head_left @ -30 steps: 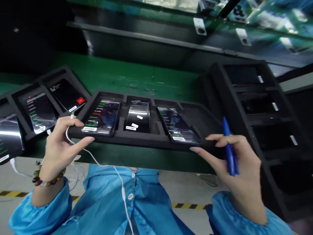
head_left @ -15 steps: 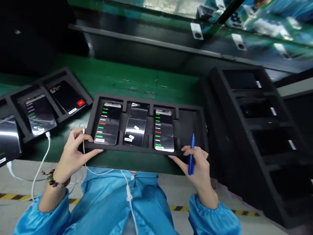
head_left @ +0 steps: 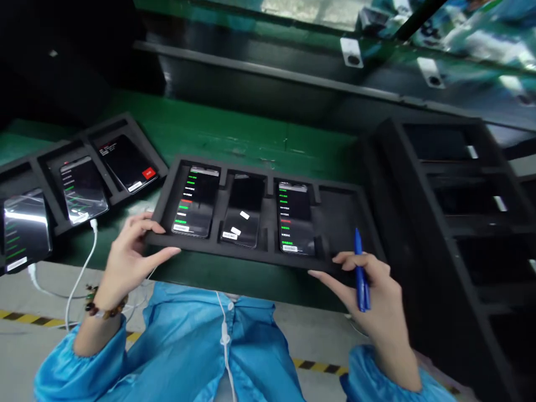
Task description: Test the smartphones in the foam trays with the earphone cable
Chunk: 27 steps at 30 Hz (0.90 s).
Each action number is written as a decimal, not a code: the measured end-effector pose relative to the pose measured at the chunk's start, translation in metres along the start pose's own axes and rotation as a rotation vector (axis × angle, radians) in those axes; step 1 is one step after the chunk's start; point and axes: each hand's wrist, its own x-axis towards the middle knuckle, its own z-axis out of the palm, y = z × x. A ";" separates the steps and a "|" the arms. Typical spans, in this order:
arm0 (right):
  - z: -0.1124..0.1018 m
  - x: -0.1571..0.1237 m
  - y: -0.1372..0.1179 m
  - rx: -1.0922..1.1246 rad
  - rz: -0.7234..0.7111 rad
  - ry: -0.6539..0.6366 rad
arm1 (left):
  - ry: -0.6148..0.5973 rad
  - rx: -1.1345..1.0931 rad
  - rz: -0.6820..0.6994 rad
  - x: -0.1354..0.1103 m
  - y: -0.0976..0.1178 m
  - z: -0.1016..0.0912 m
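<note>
A black foam tray [head_left: 335,212] with four slots sits across the near edge of the green bench. Three phones lie in it: the left phone [head_left: 195,201] and the right phone [head_left: 295,218] show green and red lines, the middle phone [head_left: 243,209] is dark with white stickers. The rightmost slot holds nothing. My left hand [head_left: 132,254] pinches the tray's near left corner, thumb below and fingers above. My right hand [head_left: 371,290] grips the near right edge and also holds a blue pen [head_left: 360,271] upright between its fingers.
A second black tray [head_left: 50,167] with several lit phones lies at the left, a white cable [head_left: 81,268] plugged into one. A stack of black foam trays [head_left: 460,223] stands at the right. A white earphone cord [head_left: 224,329] hangs over my blue smock.
The tray has come down from a raised tilt and lies flatter on the bench. My left hand let the white cable go. Both hands keep their hold on the tray's corners.
</note>
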 end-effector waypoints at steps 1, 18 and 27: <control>0.007 -0.005 0.010 -0.010 -0.023 0.006 | -0.010 0.016 0.015 -0.004 -0.008 0.006; 0.163 0.043 -0.148 0.746 0.179 -0.184 | -0.086 0.254 0.334 -0.007 -0.036 0.025; 0.159 0.042 -0.145 0.572 0.101 -0.223 | -0.071 0.238 0.366 -0.006 -0.034 0.027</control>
